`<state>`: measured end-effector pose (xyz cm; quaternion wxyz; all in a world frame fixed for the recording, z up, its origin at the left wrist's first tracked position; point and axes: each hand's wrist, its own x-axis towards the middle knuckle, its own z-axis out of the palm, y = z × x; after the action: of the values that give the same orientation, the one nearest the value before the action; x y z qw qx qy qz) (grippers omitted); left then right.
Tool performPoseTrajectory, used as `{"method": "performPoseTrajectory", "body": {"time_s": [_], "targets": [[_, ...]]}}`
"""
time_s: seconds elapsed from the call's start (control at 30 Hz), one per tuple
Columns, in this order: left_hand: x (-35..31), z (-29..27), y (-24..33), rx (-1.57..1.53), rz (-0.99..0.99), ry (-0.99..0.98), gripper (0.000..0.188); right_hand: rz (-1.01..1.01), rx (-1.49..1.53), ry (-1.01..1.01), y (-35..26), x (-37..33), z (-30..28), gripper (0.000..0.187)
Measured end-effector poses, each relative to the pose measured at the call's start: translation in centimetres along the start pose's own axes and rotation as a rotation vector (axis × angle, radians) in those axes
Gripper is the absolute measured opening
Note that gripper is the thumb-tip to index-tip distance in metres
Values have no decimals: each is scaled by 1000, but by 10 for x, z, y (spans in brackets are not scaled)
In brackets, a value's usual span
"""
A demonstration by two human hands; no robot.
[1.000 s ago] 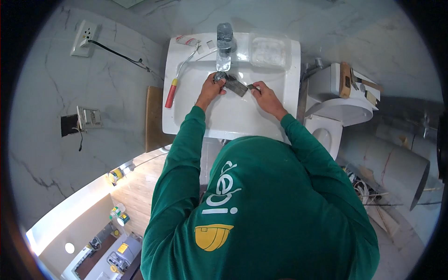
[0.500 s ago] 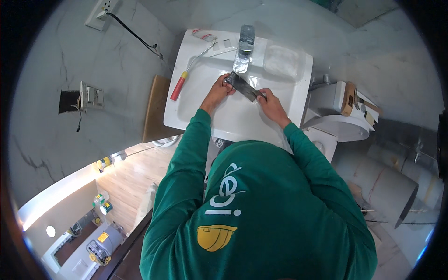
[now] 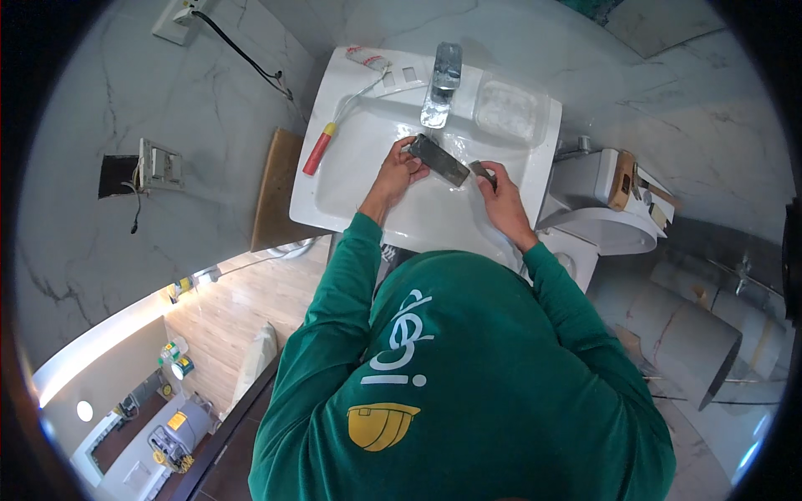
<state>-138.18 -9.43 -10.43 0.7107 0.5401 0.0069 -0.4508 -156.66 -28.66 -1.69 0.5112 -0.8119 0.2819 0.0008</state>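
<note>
Over the white sink basin (image 3: 351, 188), my left hand (image 3: 394, 177) grips a dark grey rectangular block (image 3: 439, 160) by its far left end. The block looks like a sharpening stone and slants toward the right. My right hand (image 3: 503, 202) pinches a small flat dark piece (image 3: 482, 174) just off the block's right end, with a narrow gap between them. I cannot tell exactly what the piece is. Beyond the block stands a chrome faucet (image 3: 442, 88). A tool with a red and yellow handle (image 3: 317, 150) and a thin pale shaft rests along the basin's left side.
A shallow soap tray (image 3: 511, 110) is at the sink's back right. To the right stands a toilet (image 3: 606, 230) with loose items on its tank. A brown board (image 3: 280, 190) leans at the left. An open wall box (image 3: 119, 176) has hanging wires.
My right hand has drawn the small piece away from the block's right end, to the right. My left hand still holds the block, whose broad face now shows more.
</note>
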Motion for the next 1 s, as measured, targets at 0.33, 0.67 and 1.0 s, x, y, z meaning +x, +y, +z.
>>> {"method": "performPoseTrajectory", "body": {"time_s": [0.33, 0.67, 1.0], "targets": [[-18, 17, 2, 17, 57, 33, 61, -56, 69, 121, 12, -25, -23, 39], [-27, 26, 1, -51, 59, 81, 60, -73, 222, 214, 37, -17, -20, 36], [-14, 19, -6, -58, 4, 128, 57, -72, 406, 198, 52, -11, -19, 36]]}}
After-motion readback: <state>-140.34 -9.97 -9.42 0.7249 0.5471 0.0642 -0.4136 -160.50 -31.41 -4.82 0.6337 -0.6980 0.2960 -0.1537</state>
